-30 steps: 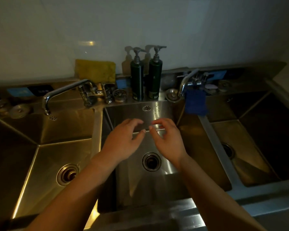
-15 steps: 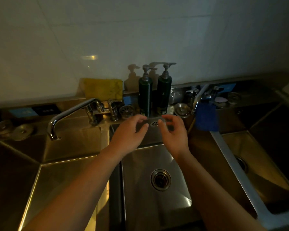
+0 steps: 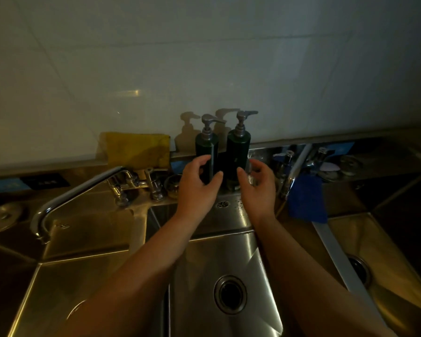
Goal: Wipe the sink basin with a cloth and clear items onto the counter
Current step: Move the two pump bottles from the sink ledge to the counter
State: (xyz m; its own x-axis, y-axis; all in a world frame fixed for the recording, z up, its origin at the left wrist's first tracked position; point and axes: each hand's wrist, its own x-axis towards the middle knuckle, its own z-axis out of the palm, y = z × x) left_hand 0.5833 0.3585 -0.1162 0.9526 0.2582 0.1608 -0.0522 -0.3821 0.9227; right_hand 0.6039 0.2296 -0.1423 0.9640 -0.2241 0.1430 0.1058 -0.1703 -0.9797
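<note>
Left grip (image 3: 197, 181) and right grip (image 3: 258, 183) (both open) flank 2 pump bottles (image 3: 237, 152).

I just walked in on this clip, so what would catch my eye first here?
Two dark pump bottles stand on the ledge behind the middle sink basin, with the left hand and right hand reaching up around them. A yellow cloth leans on the wall to their left; a blue cloth hangs to their right.
</note>
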